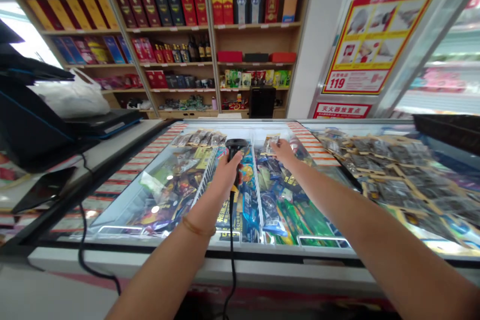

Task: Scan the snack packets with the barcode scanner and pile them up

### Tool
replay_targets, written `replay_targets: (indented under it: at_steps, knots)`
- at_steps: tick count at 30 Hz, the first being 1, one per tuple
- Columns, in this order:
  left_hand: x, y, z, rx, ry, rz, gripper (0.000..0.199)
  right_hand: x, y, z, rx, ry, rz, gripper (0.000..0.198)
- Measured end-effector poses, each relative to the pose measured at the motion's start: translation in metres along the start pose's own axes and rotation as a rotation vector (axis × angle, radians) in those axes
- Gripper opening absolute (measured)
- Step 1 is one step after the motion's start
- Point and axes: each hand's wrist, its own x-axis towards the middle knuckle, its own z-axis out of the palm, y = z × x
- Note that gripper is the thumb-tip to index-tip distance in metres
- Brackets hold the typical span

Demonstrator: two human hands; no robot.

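Stocked shelves [232, 40] stand behind a glass-topped freezer [93, 260], pouches [390, 155] spread at right. Outstretched, the left hand [226, 172] grips a scanner [236, 143]; the right hand [284, 152] pinches a packet [270, 143].

The left grip [227, 169] held a black scanner [236, 145] above the glass-topped freezer [123, 261], a cord [231, 235] running from it toward the near edge. The right grip [285, 153] touched a small packet [268, 145]. Other packets [393, 152] lay spread at the right; behind, shelves [258, 40] carried boxes [242, 6].
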Motion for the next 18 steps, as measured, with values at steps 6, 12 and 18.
replay_targets:
  at_steps: [6,12,18]
  knots:
    - [0.000,0.018,-0.093,-0.007,0.276,0.020,0.040,-0.011,-0.076,0.092,0.189,-0.278,-0.023,0.008]
    - [-0.010,0.027,-0.169,-0.024,0.449,0.004,0.036,-0.017,-0.147,0.214,0.243,-0.322,0.023,0.004]
    - [-0.011,0.032,-0.192,-0.040,0.490,-0.003,0.035,-0.017,-0.158,0.259,0.272,-0.348,0.063,0.015]
